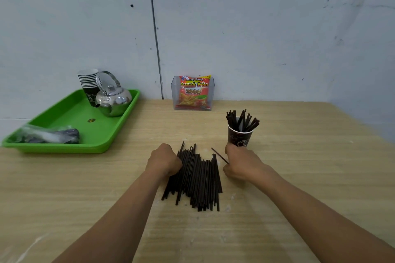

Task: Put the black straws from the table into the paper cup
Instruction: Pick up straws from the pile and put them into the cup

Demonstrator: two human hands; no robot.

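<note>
A pile of black straws [196, 179] lies on the wooden table [299, 177] in front of me. My left hand [163, 161] rests curled on the pile's left edge, fingers closed among the straws. My right hand [241, 163] is shut on one black straw [219, 155], which points up and left, away from the pile's right side. Just beyond that hand stands the dark paper cup [239, 137], upright, with several straws [242, 120] fanned out of its mouth.
A green tray [70, 121] at the left holds a steel kettle [113, 98], a stack of paper cups [88, 83] and a plastic bag [47, 135]. A clear box with a snack packet [193, 93] stands against the wall.
</note>
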